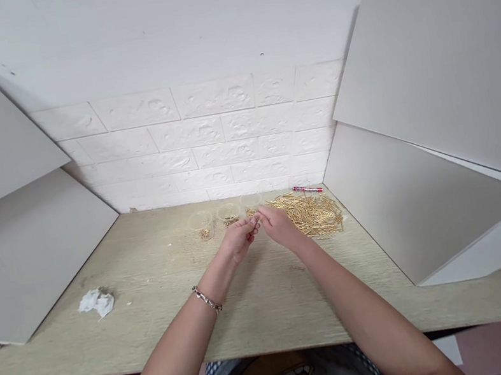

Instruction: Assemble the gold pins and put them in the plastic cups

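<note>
My left hand (pixel 241 239) and my right hand (pixel 279 226) meet above the middle of the table, fingertips pinched together and almost touching. Whatever lies between the fingertips is too small and too covered to make out. Just beyond the hands stand three clear round plastic cups, a left one (pixel 200 221), a middle one (pixel 227 210) and a right one (pixel 251 200), with small gold-coloured pieces in or by them. To the right of my right hand spreads a loose pile of thin gold-coloured metal pins (pixel 310 212).
A red marker pen (pixel 308 189) lies behind the pile, near the brick-patterned wall. Crumpled white tissue (pixel 97 302) sits at the left on the wooden table (pixel 160 333). Pale panels, one left (pixel 33 251) and one right (pixel 432 201), flank the table. A few stray pins (pixel 297 267) lie nearer me.
</note>
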Demonstrator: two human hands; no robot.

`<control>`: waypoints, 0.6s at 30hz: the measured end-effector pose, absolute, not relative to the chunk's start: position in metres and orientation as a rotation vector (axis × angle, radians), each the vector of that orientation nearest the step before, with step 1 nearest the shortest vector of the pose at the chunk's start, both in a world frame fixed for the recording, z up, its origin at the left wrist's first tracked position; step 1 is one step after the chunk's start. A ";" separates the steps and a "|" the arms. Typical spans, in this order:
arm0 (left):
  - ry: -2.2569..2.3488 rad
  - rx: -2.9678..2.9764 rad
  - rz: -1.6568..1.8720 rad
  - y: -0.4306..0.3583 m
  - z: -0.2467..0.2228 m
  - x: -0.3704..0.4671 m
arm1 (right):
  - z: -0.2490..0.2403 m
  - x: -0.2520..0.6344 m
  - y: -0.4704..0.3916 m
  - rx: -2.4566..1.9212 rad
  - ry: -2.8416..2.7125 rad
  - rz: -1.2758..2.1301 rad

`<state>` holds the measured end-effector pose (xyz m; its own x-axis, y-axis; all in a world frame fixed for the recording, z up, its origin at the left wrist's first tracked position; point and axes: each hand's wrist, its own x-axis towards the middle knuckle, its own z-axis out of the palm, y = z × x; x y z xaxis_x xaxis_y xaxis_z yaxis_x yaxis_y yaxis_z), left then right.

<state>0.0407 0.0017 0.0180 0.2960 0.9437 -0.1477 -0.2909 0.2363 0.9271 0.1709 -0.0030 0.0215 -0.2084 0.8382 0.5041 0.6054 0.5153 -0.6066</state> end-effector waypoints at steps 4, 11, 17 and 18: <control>0.857 0.892 1.008 0.001 0.018 0.042 | 0.023 0.173 -0.003 -1.211 -1.960 0.336; 0.914 1.042 1.149 -0.003 0.017 0.047 | 0.018 0.160 -0.004 -1.302 -1.764 0.410; 1.086 1.404 1.286 -0.001 0.011 0.049 | 0.015 0.152 -0.006 -1.327 -1.557 0.562; 1.140 1.482 1.296 -0.001 0.010 0.050 | 0.013 0.151 -0.005 -1.325 -1.501 0.608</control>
